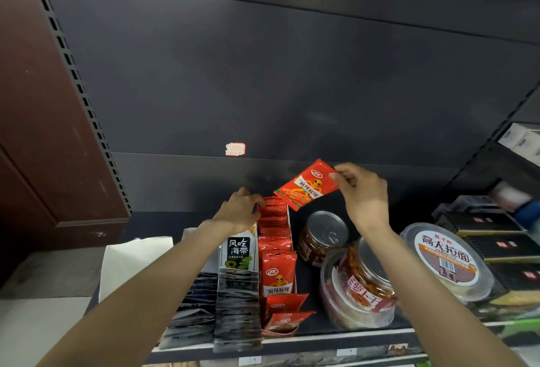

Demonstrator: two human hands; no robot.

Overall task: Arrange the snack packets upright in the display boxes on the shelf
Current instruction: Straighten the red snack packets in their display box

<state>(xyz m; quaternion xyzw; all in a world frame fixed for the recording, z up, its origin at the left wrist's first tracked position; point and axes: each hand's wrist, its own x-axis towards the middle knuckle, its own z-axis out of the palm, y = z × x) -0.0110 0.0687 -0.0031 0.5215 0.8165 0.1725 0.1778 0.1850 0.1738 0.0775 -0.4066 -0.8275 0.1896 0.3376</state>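
My right hand (362,191) pinches a red snack packet (306,184) by its top right corner and holds it tilted in the air above the back of the shelf. Below it a row of red packets (276,252) stands upright in a white display box (295,279). My left hand (241,210) reaches to the back of that row, its curled fingers on the rearmost packets. Two red packets (285,312) lean loosely at the front end. Left of them, dark seaweed packets (236,305) fill a box with a black-and-white header card (239,251).
Right of the red box stand a jar with a metal lid (323,236), a clear plastic tub of red snacks (362,282) and a round lidded noodle container (447,258). Dark flat boxes (493,235) are stacked far right. A white paper bag (131,261) sits at left.
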